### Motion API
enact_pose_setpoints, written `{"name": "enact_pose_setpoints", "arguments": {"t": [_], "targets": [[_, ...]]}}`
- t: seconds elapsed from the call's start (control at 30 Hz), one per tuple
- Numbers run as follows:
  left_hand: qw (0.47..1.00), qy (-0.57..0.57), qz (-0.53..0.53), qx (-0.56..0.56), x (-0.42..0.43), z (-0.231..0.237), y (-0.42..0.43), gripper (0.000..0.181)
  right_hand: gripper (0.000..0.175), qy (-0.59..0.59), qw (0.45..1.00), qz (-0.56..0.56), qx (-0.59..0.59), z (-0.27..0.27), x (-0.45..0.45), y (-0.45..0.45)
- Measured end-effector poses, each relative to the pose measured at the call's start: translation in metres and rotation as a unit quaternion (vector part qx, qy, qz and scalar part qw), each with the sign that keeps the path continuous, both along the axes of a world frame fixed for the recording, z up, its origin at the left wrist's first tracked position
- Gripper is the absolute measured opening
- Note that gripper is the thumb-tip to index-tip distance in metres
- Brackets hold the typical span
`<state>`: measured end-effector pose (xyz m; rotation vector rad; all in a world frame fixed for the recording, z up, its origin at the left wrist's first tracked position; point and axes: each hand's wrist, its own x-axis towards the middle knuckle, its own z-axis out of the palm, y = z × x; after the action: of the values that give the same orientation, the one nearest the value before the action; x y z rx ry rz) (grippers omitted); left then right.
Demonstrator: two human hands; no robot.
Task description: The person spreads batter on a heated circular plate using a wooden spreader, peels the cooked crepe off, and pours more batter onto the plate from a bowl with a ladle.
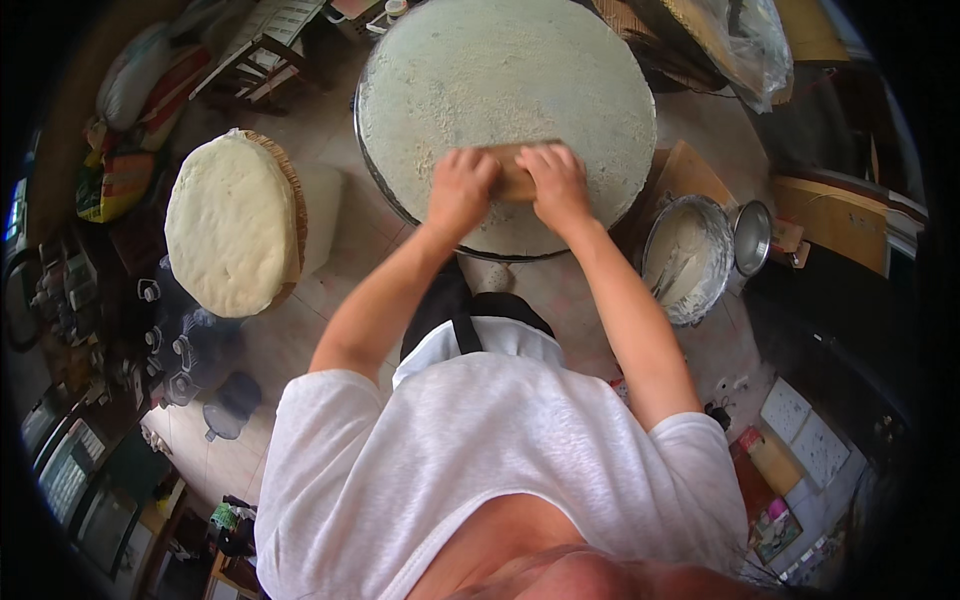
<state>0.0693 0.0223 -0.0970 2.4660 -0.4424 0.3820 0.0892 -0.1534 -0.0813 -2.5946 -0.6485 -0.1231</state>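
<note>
Both my hands grip a flat wooden scraper (514, 174), my left hand (465, 187) at one end and my right hand (556, 184) at the other. The fingers curl over its top, and its far edge is slightly blurred. Under it, a thin pale sheet of batter or dough (510, 67) covers a large round griddle (507, 258) with a dark rim. The sheet's surface is smooth in places, with rough, crumbly patches around the scraper. Whether the scraper presses on the sheet I cannot tell.
At left, a stack of round pale flatbreads (229, 225) rests on a woven mat (294, 195) above a pale support. At right stand a metal basin of batter (686, 255) with a utensil in it and a smaller metal bowl (752, 238). Several plastic jugs (180, 352) sit on the left floor.
</note>
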Motion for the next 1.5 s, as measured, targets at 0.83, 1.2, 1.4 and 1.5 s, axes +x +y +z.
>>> {"name": "enact_pose_setpoints", "arguments": {"t": [0.83,1.2,1.4,1.5], "targets": [[0.998,0.016,-0.043,0.054,0.059,0.002,-0.009,0.017,0.014,-0.04,0.998,-0.058,0.003,0.004,0.041,-0.009],[0.996,-0.035,-0.033,0.075,0.214,-0.002,0.008,0.021,0.023,-0.037,0.992,-0.12,-0.033,0.0,0.18,0.014],[0.994,0.002,-0.04,0.101,0.161,0.001,0.005,0.025,0.021,-0.04,0.994,-0.09,-0.036,-0.009,0.133,0.009],[0.996,-0.003,-0.04,0.085,0.107,-0.001,0.007,0.024,0.021,-0.031,0.998,-0.046,-0.018,-0.007,0.085,0.005]]}}
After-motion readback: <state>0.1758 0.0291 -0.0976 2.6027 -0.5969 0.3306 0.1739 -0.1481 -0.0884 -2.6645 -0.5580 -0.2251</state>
